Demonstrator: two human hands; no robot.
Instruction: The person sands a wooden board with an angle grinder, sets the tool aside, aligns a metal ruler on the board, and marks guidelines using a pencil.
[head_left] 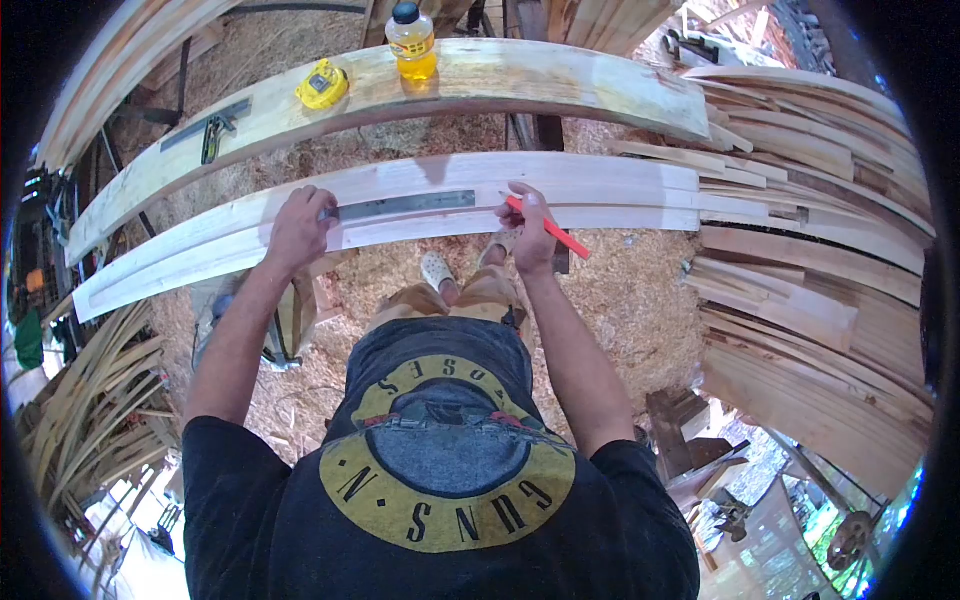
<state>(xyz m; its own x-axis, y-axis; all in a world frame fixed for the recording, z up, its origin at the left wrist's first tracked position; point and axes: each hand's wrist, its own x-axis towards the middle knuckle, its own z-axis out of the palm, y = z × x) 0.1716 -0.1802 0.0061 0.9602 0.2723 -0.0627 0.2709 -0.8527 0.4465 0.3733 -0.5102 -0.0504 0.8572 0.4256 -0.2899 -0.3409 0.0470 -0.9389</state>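
Observation:
A long flat steel ruler [405, 206] lies along a pale planed board [600, 180] in front of me. My left hand [300, 230] has its fingers closed on the ruler's left end, which they partly hide. In my right hand [532, 222] is a red pencil [550, 230], gripped near its tip just beyond the ruler's right end. The pencil slants down to the right, and its tip is close to the board's surface.
Behind the board runs a thicker plank [560, 85] bearing a yellow tape measure [322, 85], a bottle of yellow liquid [412, 45] and a dark sliding bevel [212, 135]. Stacked boards [800, 380] line the right side. Wood shavings [640, 300] cover the ground.

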